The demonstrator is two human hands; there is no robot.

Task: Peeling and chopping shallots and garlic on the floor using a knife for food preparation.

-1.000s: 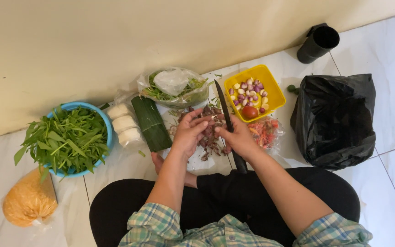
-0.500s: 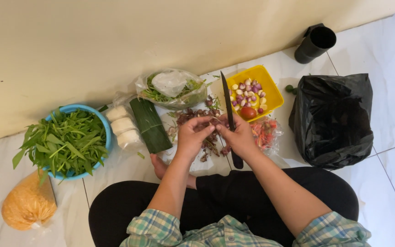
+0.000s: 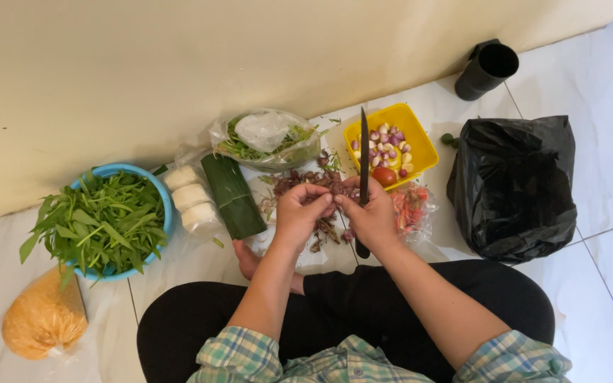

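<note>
My right hand (image 3: 374,216) grips a black knife (image 3: 363,152) whose blade points away from me, up toward the yellow tub (image 3: 420,145). My left hand (image 3: 299,213) pinches a small reddish shallot at its fingertips, right against my right thumb. Below both hands lies a pile of purple-brown shallot skins (image 3: 313,181) on clear plastic. The yellow tub holds peeled shallots, garlic cloves and a red tomato.
A blue bowl (image 3: 163,206) of green leaves sits at left, with white blocks in plastic (image 3: 189,198), a folded banana leaf (image 3: 232,195) and a bag of greens (image 3: 264,138) beside it. An orange bag (image 3: 42,320), red chillies (image 3: 411,206), black bag (image 3: 516,188) and black cup (image 3: 487,69) lie around.
The knife blade has swung from leaning left to nearly upright. Both hands have drawn closer together over the skins.
</note>
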